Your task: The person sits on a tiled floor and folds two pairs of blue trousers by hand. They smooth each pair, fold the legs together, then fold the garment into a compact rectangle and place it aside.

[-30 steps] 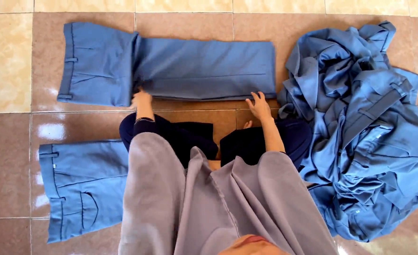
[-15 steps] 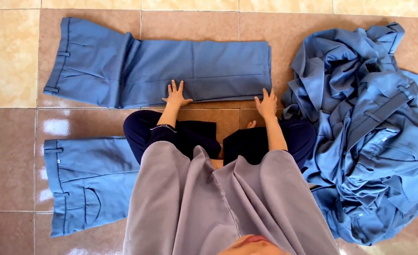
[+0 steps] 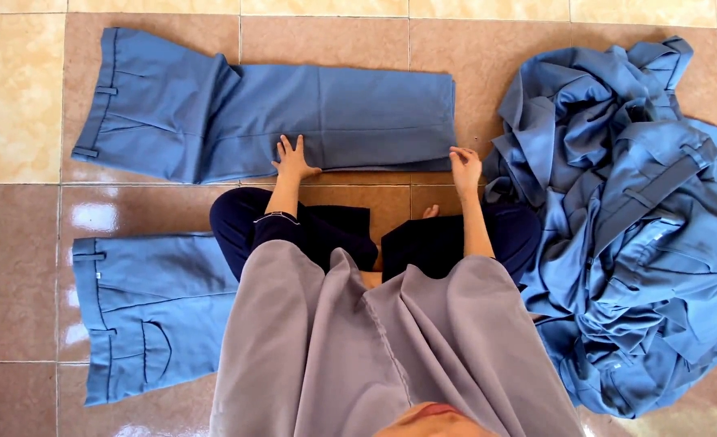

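Observation:
A pair of blue trousers lies flat on the tiled floor, waistband to the left, the legs folded back at the right end. My left hand presses flat with spread fingers on the lower edge near the middle. My right hand rests on the lower right corner at the fold, fingers curled over the cloth edge. A long grey garment covers my arms and lap.
A second folded pair of blue trousers lies at the lower left beside my knee. A big crumpled heap of blue clothing fills the right side. Brown and beige floor tiles surround everything.
Both hands have slid rightward along the trousers' lower edge; the left hand moved from near the seat to the middle, the right hand out to the folded end.

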